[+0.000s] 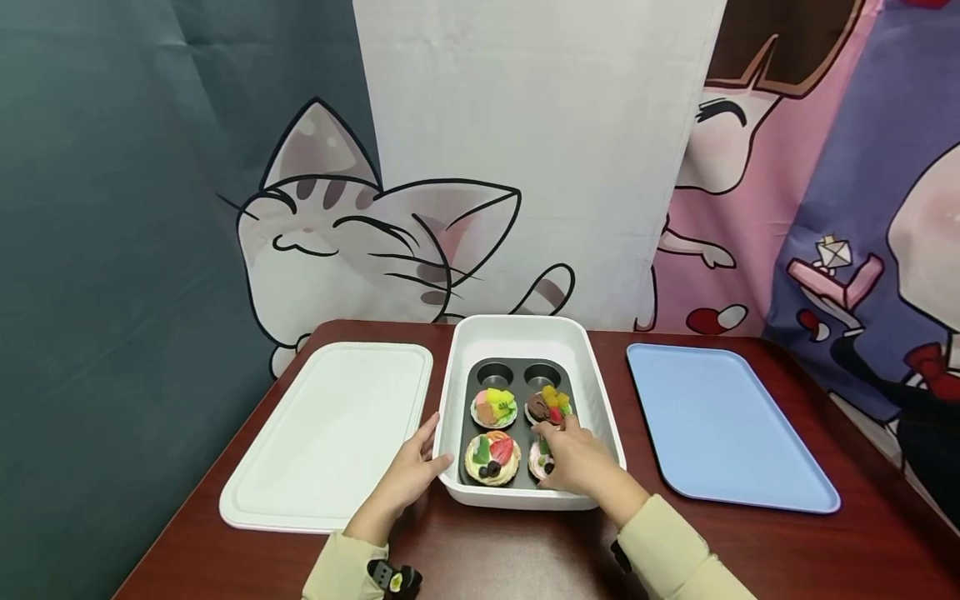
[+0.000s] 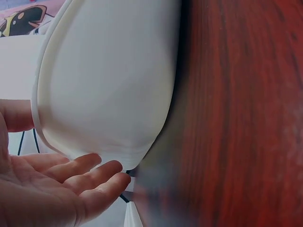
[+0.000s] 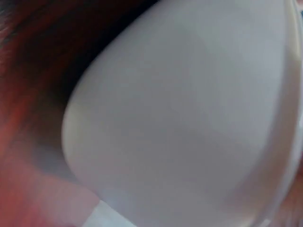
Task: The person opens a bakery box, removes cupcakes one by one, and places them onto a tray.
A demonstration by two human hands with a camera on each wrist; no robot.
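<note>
A white tub (image 1: 610,408) holds a dark muffin tin (image 1: 517,367) with several toy fruit cupcakes in its cups. My left hand (image 1: 408,475) grips the tub's front left corner, thumb over the rim and fingers along the outer wall; the left wrist view shows the fingers (image 2: 102,177) against it. Inside the tub, my right hand (image 1: 581,462) holds the front right cupcake (image 1: 538,460) between thumb and fingers, partly covering it. Beside it sits a cupcake with strawberry and berries (image 1: 492,458). Behind are a yellow-and-pink cupcake (image 1: 495,407) and a chocolate-topped cupcake (image 1: 546,406).
A white tray (image 1: 330,433) lies left of the tub, and a blue tray (image 1: 731,425) lies to its right. All stand on a dark red wooden table (image 1: 480,554). Cartoon-printed curtains hang behind. The right wrist view is blurred, filled by the tub's outer wall (image 3: 180,113).
</note>
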